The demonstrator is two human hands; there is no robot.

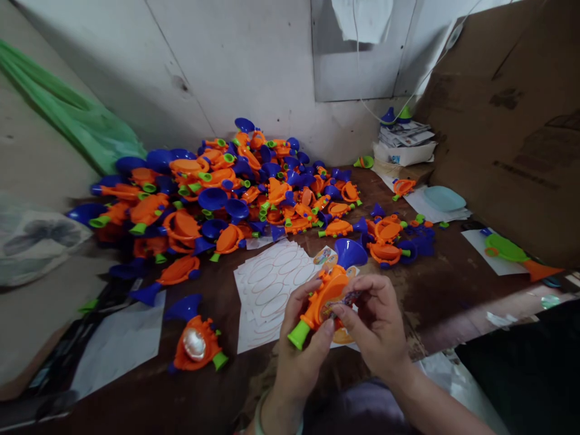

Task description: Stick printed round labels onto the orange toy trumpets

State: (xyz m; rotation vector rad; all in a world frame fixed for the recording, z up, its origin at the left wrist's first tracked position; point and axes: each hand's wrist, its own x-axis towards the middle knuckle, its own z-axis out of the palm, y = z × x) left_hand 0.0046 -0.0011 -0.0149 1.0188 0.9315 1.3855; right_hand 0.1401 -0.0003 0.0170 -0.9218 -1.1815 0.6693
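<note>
Through the head camera I see a dark, scuffed bench (448, 275) that looks hard and flat, with a brown cardboard box (507, 121), broad and matte, standing between two and three o'clock. From nine to twelve o'clock spreads a loose heap of plastic horns (212, 198), all glossy curves. Toward six o'clock lie thin white sheets (258, 320) printed with ovals, slightly fanned.

The orange toy trumpet (325, 293) is at five o'clock, held above the bench. I judge it light, stiff and hollow, a little slick, and unlikely to break in ordinary handling. I would grip it around the rounded body, keeping off the thin flare of its blue bell (351, 252), which seems to open toward one o'clock from the body.

My left hand (294, 356) has its fingers wrapped around the body's sides. My right hand (383, 329) has its fingers drawn narrow on a small patterned piece (348, 297) at the body's face; it looks thin and flexible, best taken by an edge, though blur hides its outline. The smooth green mouthpiece (299, 334) points toward seven o'clock.
</note>
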